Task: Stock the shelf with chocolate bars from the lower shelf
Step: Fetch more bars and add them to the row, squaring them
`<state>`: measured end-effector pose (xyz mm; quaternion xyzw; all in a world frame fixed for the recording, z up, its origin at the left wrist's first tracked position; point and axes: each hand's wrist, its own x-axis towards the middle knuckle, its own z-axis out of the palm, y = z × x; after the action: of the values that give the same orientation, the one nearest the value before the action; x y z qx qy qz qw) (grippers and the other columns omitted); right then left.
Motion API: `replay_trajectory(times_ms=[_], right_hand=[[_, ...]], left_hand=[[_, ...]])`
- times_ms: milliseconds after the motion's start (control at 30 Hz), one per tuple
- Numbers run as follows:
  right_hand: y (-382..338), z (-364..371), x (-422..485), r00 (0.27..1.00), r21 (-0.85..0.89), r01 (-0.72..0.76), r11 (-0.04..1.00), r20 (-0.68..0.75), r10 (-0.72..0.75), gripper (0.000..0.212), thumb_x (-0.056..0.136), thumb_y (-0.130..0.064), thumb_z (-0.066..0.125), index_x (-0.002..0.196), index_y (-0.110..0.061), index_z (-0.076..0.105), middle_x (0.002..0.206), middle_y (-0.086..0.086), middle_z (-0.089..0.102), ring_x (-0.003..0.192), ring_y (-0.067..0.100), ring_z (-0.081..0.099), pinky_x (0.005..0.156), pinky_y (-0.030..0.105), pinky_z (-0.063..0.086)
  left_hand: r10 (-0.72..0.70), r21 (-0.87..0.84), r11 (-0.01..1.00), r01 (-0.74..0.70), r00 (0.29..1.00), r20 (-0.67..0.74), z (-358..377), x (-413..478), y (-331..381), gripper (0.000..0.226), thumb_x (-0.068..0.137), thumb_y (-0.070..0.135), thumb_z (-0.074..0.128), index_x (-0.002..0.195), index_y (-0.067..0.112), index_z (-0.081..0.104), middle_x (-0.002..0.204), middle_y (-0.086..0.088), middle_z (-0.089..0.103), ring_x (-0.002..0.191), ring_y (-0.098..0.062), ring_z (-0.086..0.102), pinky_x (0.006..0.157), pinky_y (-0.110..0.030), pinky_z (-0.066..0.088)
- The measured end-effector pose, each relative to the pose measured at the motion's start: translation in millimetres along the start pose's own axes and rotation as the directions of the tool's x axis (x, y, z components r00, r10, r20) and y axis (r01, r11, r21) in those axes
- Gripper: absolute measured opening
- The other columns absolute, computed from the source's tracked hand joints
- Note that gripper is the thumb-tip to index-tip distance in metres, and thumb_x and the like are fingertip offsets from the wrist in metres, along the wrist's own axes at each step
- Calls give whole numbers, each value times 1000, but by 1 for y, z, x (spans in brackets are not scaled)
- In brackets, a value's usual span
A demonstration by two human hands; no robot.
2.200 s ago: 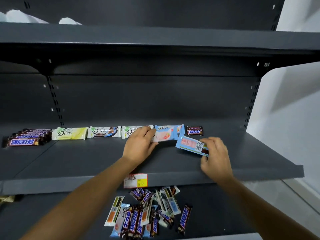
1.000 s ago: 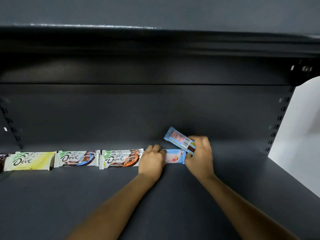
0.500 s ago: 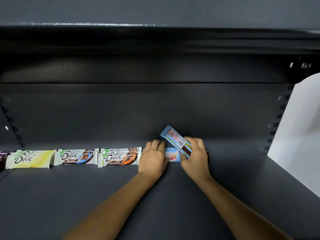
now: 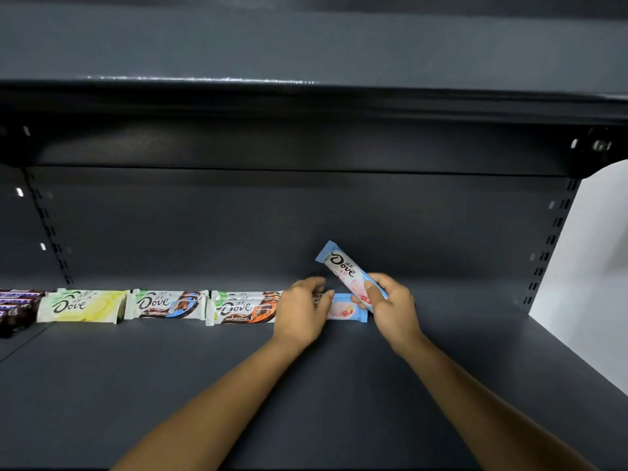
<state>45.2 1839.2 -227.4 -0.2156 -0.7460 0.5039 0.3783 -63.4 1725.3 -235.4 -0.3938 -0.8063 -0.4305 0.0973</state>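
My right hand (image 4: 394, 307) grips a light blue Dove bar (image 4: 343, 268) by its lower end, tilted up and to the left with the logo facing me. My left hand (image 4: 300, 312) lies flat on the left part of another light blue Dove bar (image 4: 348, 309) that rests on the dark grey shelf (image 4: 306, 385) by the back panel. Left of it runs a row of Dove bars: orange (image 4: 243, 309), blue-brown (image 4: 166, 304), yellow (image 4: 81, 305). Snickers bars (image 4: 17, 305) are stacked at the far left.
The back panel (image 4: 272, 226) stands right behind the row. An upper shelf (image 4: 306, 96) overhangs the space. Slotted uprights (image 4: 552, 243) stand at the right, and one (image 4: 47, 229) at the left. Beyond the shelf's right edge is a white wall (image 4: 591, 266).
My right hand has turned the held blue bar over, from barcode side to logo side. The left hand stays on the lying blue bar. Earlier the view moved closer to the shelf.
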Motion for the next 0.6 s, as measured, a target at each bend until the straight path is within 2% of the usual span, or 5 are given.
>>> replay_trajectory(times_ms=[133,200,400,500,600], right_hand=[[1,6,-5,998,54,-16,998,54,13,20,96,-10,48,100,-22,63,101,4,69,85,13,69,71,33,58],[0,8,-6,998,62,-15,998,55,12,22,95,-9,49,95,-26,63,100,4,69,86,17,69,70,32,58],[-8,3,-9,991,43,-88,995,108,83,22,93,-5,51,93,-20,66,92,4,70,72,16,70,59,22,54],[-7,1,-11,985,-22,-90,996,148,92,19,92,-6,51,97,-15,68,88,8,71,70,20,71,60,28,56],[-7,-1,-14,981,-32,-88,996,171,92,21,92,-5,51,92,-17,68,86,7,71,66,22,71,62,32,56]], left_hand=[[-71,-69,995,70,997,-19,-1,-4,10,37,87,28,64,121,16,58,109,2,66,98,-10,61,82,-17,43],[-40,-17,999,39,995,-90,-4,-6,12,37,83,22,67,117,17,55,113,3,58,101,-10,57,83,-22,44],[397,365,869,-334,910,-114,-13,-11,5,41,67,12,63,107,18,58,120,-1,54,107,-23,44,81,-34,45],[513,423,780,-462,858,-8,-13,-13,1,38,74,22,44,107,19,62,121,2,59,116,-21,47,90,-34,44],[579,436,727,-531,815,28,-10,-11,-7,32,79,22,46,106,19,64,112,5,63,111,-20,52,97,-32,38]])
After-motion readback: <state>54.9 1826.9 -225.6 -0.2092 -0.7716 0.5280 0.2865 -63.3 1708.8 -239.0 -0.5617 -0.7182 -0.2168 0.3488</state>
